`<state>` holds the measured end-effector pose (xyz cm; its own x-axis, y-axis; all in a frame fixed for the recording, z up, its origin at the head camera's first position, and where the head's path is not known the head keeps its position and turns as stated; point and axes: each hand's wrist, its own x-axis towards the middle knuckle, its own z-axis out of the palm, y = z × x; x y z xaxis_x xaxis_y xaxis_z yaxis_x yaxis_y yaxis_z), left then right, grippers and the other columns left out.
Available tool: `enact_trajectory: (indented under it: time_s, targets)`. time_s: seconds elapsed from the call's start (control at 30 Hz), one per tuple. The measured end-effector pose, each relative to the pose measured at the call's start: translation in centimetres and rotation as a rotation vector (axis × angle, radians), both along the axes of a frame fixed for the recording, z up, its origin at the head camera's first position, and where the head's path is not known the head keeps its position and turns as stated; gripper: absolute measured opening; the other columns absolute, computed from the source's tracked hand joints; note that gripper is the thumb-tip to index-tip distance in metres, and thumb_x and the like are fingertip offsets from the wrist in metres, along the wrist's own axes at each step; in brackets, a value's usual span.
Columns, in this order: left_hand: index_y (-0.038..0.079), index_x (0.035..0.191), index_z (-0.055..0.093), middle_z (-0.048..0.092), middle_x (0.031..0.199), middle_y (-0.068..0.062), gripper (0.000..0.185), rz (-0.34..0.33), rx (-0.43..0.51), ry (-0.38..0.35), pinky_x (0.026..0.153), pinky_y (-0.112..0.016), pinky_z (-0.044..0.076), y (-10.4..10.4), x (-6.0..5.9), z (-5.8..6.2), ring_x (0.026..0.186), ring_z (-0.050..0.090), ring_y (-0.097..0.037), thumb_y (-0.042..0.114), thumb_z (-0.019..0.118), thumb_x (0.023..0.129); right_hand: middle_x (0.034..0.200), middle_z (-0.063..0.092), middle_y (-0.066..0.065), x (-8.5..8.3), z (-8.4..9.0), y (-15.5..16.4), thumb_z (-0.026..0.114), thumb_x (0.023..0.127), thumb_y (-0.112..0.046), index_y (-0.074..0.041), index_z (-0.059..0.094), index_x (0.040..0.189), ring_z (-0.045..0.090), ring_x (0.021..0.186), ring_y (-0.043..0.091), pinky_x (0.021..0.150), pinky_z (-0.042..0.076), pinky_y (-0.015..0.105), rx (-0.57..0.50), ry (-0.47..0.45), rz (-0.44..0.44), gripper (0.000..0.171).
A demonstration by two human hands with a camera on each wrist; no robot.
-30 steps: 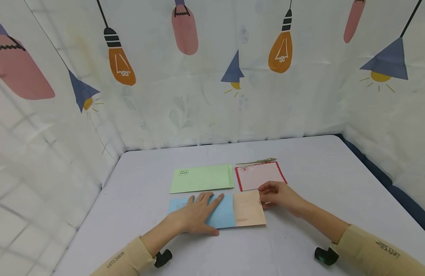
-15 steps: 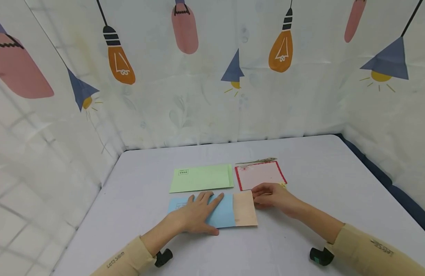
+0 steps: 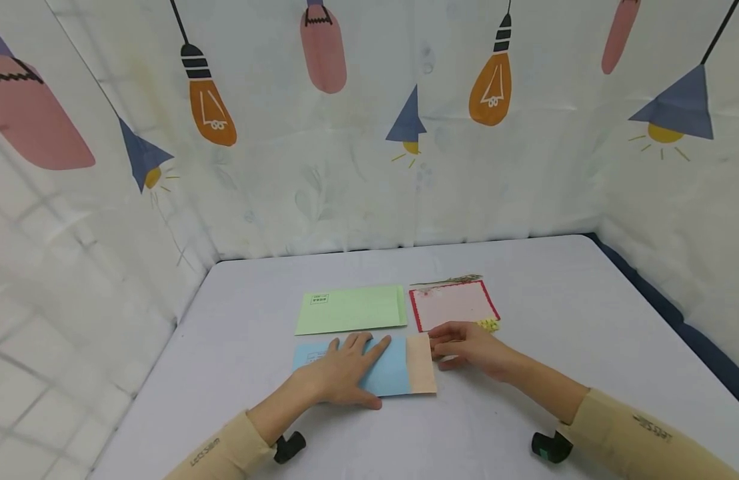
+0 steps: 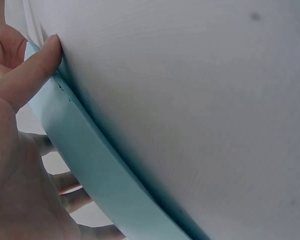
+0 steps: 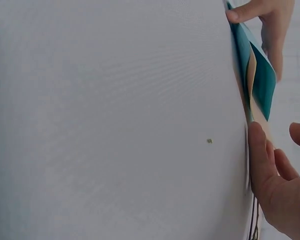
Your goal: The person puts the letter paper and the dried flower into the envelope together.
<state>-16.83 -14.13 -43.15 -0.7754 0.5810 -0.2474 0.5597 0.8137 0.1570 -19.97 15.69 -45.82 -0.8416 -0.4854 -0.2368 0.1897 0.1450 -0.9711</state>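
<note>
The left hand (image 3: 345,373) lay flat, fingers spread and straight, pressing the blue envelope (image 3: 384,377) onto the table (image 3: 555,320) near the middle of its front edge. The left wrist view showed the thumb (image 4: 27,75) against the envelope's edge, the other fingers beyond it. A peach card (image 3: 421,364) stuck out of the envelope's right, open end, only a narrow strip of it showing. The right hand (image 3: 465,347) sat just beside that end, its fingertips on the card's right edge with the fingers bent towards it; whether they pinched the card or only pushed against it could not be told from the head view. In the right wrist view the card (image 5: 251,75) lay between the envelope's (image 5: 264,82) parted walls, the right thumb (image 5: 257,155) touching its near edge.

Towards the back edge of the table, just behind the blue envelope, a green envelope (image 3: 351,309) lay flat. To its right lay a pink card with a red border (image 3: 452,305), a small yellow patterned piece (image 3: 488,325) at its front right corner, close to the right hand. A curtain printed with lamps and bulbs (image 3: 369,120) hung behind the table
</note>
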Motion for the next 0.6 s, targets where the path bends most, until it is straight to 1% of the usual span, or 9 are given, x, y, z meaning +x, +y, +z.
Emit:
enact_trajectory:
  time_s: [0.13,0.27,0.6]
  targets:
    - [0.019,0.165,0.024,0.03,0.159,-0.017,0.109,0.004,-0.005,-0.005,0.108,-0.069,0.03,0.1,-0.1,0.0,0.146,0.029,-0.033,0.066,0.076,0.082,0.125,0.063,0.021,0.0,0.0,-0.4,0.067,0.1,-0.011,0.01,0.052,0.138,0.066,0.106,0.029,0.088,0.057,0.044,-0.018,-0.003,0.024,0.046]
    - [0.02,0.165,0.024,0.03,0.159,-0.017,0.109,0.022,0.003,-0.024,0.109,-0.069,0.028,0.1,-0.2,0.0,0.146,0.028,-0.033,0.064,0.078,0.081,0.125,0.062,0.022,0.0,0.2,-0.7,0.067,0.101,-0.012,0.011,0.052,0.138,0.066,0.106,0.029,0.089,0.057,0.045,-0.033,0.0,0.049,0.046]
    - [0.02,0.165,0.024,0.029,0.16,-0.016,0.109,0.045,0.014,-0.045,0.111,-0.068,0.027,0.3,-0.1,0.1,0.147,0.027,-0.033,0.063,0.08,0.081,0.128,0.063,0.021,0.0,0.5,-1.1,0.066,0.102,-0.013,0.009,0.053,0.139,0.066,0.108,0.03,0.09,0.056,0.044,-0.021,-0.002,0.055,0.045]
